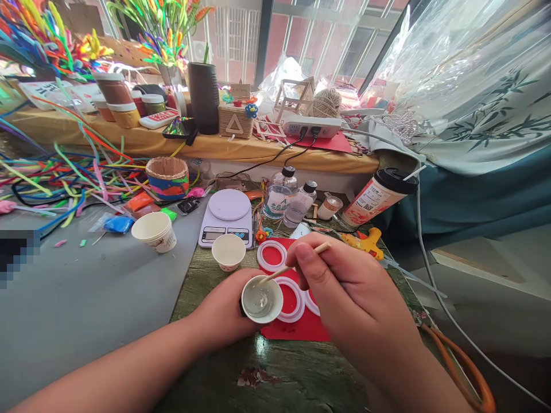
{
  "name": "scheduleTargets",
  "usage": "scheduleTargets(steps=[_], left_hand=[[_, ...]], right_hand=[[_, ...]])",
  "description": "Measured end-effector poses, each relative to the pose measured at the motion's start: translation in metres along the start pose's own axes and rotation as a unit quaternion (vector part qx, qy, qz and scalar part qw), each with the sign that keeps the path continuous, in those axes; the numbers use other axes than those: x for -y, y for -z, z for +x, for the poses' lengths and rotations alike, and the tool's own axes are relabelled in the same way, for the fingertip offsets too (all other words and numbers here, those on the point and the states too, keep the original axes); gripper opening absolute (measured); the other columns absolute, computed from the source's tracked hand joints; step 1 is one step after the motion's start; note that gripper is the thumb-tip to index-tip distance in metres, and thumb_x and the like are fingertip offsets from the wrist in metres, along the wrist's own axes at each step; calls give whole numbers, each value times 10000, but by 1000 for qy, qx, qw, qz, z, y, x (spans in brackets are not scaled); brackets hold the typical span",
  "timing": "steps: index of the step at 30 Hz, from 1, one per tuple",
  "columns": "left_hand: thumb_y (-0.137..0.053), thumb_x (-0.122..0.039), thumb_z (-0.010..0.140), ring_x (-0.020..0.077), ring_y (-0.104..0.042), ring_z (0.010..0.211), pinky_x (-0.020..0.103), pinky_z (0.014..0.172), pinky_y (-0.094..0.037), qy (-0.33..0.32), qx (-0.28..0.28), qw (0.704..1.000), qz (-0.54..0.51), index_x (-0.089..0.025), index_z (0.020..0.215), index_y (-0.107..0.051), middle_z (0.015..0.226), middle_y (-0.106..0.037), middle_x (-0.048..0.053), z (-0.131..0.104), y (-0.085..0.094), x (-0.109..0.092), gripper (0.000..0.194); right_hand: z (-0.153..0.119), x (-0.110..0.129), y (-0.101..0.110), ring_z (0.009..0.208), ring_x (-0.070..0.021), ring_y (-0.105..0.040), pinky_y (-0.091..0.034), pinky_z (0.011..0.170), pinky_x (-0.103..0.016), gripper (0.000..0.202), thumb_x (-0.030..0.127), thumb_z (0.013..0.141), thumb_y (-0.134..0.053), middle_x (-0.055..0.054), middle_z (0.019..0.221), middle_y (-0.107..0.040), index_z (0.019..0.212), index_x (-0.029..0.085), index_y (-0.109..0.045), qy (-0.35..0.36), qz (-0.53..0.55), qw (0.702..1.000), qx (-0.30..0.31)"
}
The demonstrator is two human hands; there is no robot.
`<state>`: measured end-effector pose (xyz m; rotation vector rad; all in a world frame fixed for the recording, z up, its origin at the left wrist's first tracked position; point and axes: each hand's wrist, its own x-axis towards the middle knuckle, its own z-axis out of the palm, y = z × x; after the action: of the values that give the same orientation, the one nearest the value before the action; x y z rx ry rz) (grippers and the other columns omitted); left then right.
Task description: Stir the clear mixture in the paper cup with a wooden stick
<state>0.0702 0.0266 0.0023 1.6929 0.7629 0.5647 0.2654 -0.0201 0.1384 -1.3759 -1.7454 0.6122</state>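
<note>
My left hand (224, 307) is wrapped round a white paper cup (275, 318) that holds a clear liquid (258, 301). Between the thumb and fingers of my right hand (344, 281) is a thin wooden stick (279, 272), its lower end down inside the cup. Under and behind the cup, white ring-shaped molds (272, 256) lie on a red sheet (275, 332). Another paper cup (228, 253) stands just behind my left hand, in front of a pale purple kitchen scale (226, 215).
Two clear bottles (279, 195) with black caps stand behind the molds. A tilted drink cup (374, 198) and a yellow glue gun (368, 244) are at the right. Stacked paper cups (154, 231), a painted pot (167, 180) and colourful pipe cleaners (81, 172) lie to the left.
</note>
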Motion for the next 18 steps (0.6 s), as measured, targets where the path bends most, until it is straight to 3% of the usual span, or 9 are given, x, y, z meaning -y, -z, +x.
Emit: scheduleTargets(steps=[3,8,12,16,18], left_hand=[[-839,-241,874,287,-796,987,376,878,-640,3,12,1000,-1,-236,1093,-786,1107,-860,51,0,0,-2,225],[-859,-241,855,293,-798,1012,388,910,-643,-6,-2,1000,3,-234,1127,-788,1154,-859,61,0,0,-2,280],[-872,-250,864,294,-796,1045,393,941,-639,-1,0,1000,-3,-238,1135,-780,1189,-851,59,-1,0,2,287],[-912,-264,841,306,-795,1080,417,991,-635,-2,-19,1000,6,-245,1223,-781,1239,-844,68,-3,0,6,405],[-910,-257,841,316,-794,1100,426,998,-638,5,-13,1000,9,-241,1218,-779,1247,-842,73,-4,-1,10,399]], right_hand=[[0,-1,0,601,-142,-566,-423,562,-271,418,276,1178,-501,30,687,-620,762,249,-530,9,23,999,39],[1,-2,-1,560,-135,-506,-373,533,-280,424,277,1168,-521,42,644,-568,745,248,-515,5,-13,1000,-10],[0,-1,1,585,-128,-550,-409,553,-260,419,264,1173,-504,44,671,-604,756,247,-536,22,34,998,54],[0,-1,2,558,-136,-499,-366,529,-278,431,275,1167,-511,47,631,-551,737,251,-503,0,-6,1000,0],[1,-1,1,589,-139,-540,-397,558,-273,417,288,1177,-502,38,672,-593,763,249,-534,6,8,1000,6]])
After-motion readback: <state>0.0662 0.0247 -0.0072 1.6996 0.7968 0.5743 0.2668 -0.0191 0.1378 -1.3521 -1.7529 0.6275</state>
